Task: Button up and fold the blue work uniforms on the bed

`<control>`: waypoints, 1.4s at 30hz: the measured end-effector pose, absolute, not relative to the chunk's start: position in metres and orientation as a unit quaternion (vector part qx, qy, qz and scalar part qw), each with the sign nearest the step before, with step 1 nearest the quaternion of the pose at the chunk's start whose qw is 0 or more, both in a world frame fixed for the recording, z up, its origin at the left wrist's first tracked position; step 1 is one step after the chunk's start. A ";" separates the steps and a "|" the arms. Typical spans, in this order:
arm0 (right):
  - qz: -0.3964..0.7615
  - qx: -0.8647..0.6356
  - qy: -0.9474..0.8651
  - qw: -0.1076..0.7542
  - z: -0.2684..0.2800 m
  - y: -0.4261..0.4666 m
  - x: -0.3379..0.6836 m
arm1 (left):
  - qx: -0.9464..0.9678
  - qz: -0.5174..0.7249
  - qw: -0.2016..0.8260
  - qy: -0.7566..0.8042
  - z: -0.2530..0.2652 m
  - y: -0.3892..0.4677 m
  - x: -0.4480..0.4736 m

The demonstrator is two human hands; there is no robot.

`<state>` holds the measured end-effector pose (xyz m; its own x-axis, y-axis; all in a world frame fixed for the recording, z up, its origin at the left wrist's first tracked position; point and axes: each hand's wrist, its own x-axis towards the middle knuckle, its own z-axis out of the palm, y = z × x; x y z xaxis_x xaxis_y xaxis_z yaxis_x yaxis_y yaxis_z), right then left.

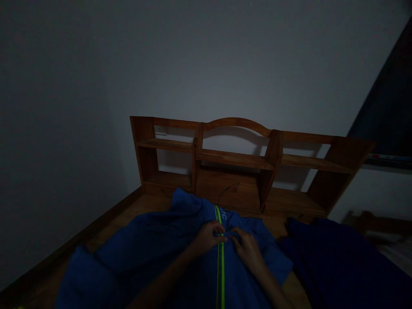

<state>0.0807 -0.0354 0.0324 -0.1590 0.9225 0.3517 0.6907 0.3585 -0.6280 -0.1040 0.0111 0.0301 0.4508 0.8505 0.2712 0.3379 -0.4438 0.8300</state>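
A blue work jacket (180, 240) lies spread over the wooden surface, with a yellow-green and grey stripe running down it and white lettering near its upper part. My left hand (209, 237) pinches a fold of the jacket right at the stripe, fingers curled round the cloth. Close beside it on the right, my right hand (247, 248) grips the same raised fold between thumb and fingers. The small detail between the fingertips is too dark to make out.
A wooden shelf unit (234, 159) with an arched top rail stands behind the jacket against the pale wall (206, 60). Dark blue cloth (341, 262) is heaped at the right. A wall socket (160, 130) shows through the left shelf opening. The room is dim.
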 end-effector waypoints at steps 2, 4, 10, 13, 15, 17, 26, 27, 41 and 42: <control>0.166 -0.549 -0.743 0.345 0.029 -0.036 0.078 | 0.768 0.332 0.406 0.368 0.025 0.012 -0.109; 0.173 -0.558 -0.737 0.340 0.027 -0.036 0.074 | 0.767 0.326 0.421 0.357 0.021 0.013 -0.113; 0.206 -0.554 -0.718 0.368 0.030 -0.037 0.070 | 0.781 0.325 0.401 0.352 0.018 0.015 -0.114; 0.267 -0.509 -0.722 0.386 0.033 -0.038 0.072 | 0.787 0.313 0.396 0.355 0.022 0.015 -0.116; 0.302 -0.485 -0.723 0.390 0.036 -0.037 0.074 | 0.791 0.301 0.394 0.359 0.025 0.014 -0.119; 0.316 -0.477 -0.721 0.391 0.038 -0.037 0.076 | 0.795 0.291 0.400 0.351 0.027 0.014 -0.121; 0.342 -0.439 -0.736 0.385 0.043 -0.042 0.078 | 0.805 0.289 0.416 0.308 0.023 0.012 -0.121; 0.340 -0.439 -0.738 0.385 0.043 -0.043 0.077 | 0.805 0.287 0.417 0.309 0.024 0.011 -0.121; 0.295 -0.458 -0.749 0.378 0.037 -0.043 0.076 | 0.826 0.272 0.395 0.296 0.020 0.018 -0.125; 0.292 -0.460 -0.749 0.377 0.036 -0.043 0.076 | 0.826 0.273 0.394 0.296 0.020 0.018 -0.125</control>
<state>0.0764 -0.0432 0.0365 -0.2931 0.9089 0.2966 0.4681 0.4069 -0.7844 -0.1247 0.0175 0.0201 0.6755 0.7043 0.2182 0.2744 -0.5148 0.8122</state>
